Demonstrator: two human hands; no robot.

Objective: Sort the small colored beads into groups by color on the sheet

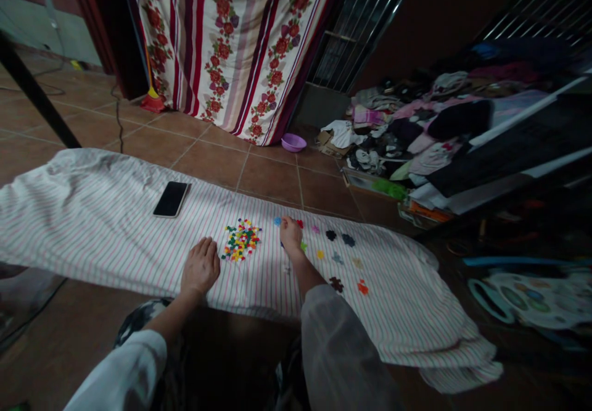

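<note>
While the two hands work well apart from each other, the left hand (201, 269) lies palm down, fingers stretched out, on the near side of the cloth-covered table (111, 213), just left of a mixed pile of small coloured pieces (241, 241). It holds nothing visible, and probably rests there for support. The right hand (290, 235) is over the far side, to the right of that pile, its fingertips bunched together between a blue heap (277, 221) and a red heap (300, 223); whether a piece is pinched there, I cannot tell.

Farther right are single-colour heaps in loose rows: a pink heap (315, 229) and a black heap (331, 235) far, a yellow heap (320, 254) in the middle, a brown heap (337, 284) and an orange heap (363, 286) nearer. The gaps presumably stop colours mingling, and the pile between the hands seems placed for easy reach. A phone (171, 199) lies far left, apparently out of the way.
</note>
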